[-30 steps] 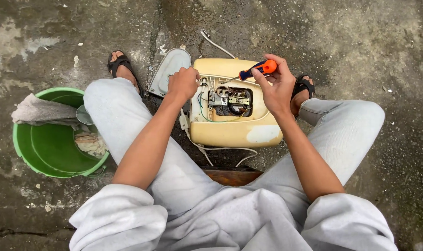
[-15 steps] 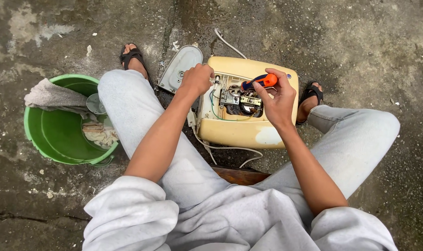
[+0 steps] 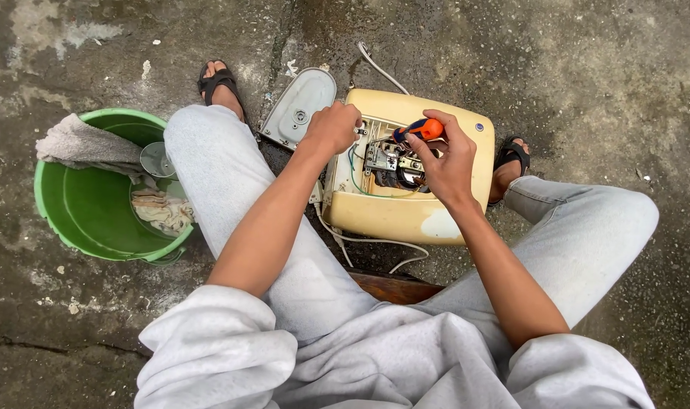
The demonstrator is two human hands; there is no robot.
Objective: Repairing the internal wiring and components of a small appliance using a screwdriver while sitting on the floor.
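Note:
A cream plastic appliance housing (image 3: 405, 212) lies open on the concrete between my feet, with wires and metal parts (image 3: 390, 163) showing inside. My right hand (image 3: 447, 163) grips an orange-and-blue screwdriver (image 3: 419, 129), its tip pointing left into the opening. My left hand (image 3: 331, 127) is closed at the housing's upper left corner, fingers curled on something small at the rim that I cannot make out.
A grey cover plate (image 3: 299, 110) lies beside the housing at its upper left. A white cord (image 3: 375, 242) trails from the housing. A green bucket (image 3: 64, 220) with cloths and a metal cup stands on the left. I sit on a wooden stool (image 3: 394, 288).
The view has shifted and drawn closer. My right hand has lowered the screwdriver from above the housing toward its inner parts. My left hand stays at the housing's upper left corner.

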